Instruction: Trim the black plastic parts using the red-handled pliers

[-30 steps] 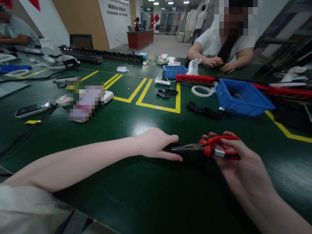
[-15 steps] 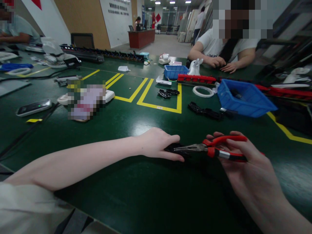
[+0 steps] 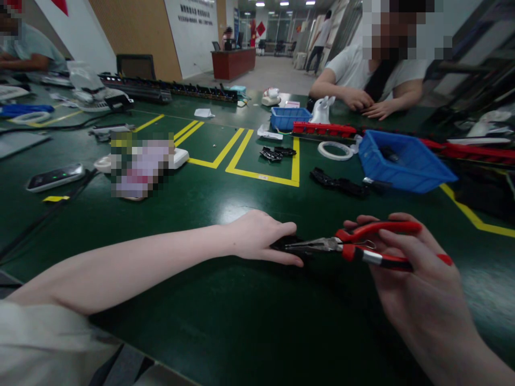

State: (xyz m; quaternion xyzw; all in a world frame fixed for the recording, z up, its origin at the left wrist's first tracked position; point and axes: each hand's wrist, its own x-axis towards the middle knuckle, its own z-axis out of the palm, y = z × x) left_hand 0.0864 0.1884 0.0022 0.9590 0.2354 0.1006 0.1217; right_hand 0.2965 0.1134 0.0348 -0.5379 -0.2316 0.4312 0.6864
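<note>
My left hand (image 3: 259, 236) grips a small black part (image 3: 300, 247) between thumb and fingers, low over the green table. Much of that part is hidden by the hand, and its kind is not clear. Needle-nose pliers (image 3: 382, 246) with red and black handles lie in my right hand (image 3: 422, 279), fingers round the handles. Their jaws point left and reach over the black part; whether they pinch it I cannot tell. Further off, more black parts (image 3: 338, 182) lie on the table beside a blue bin (image 3: 406, 166).
Yellow tape (image 3: 263, 178) marks the green table (image 3: 225, 332), with small black pieces (image 3: 277, 154) inside one outline. A roll of white tape (image 3: 335, 150), a smaller blue bin (image 3: 290, 118) and a phone (image 3: 145, 169) stand around. Across the table sits a co-worker (image 3: 370, 80).
My right hand has shifted slightly right on the handles, which look a little further apart. My left hand and the black part have barely moved.
</note>
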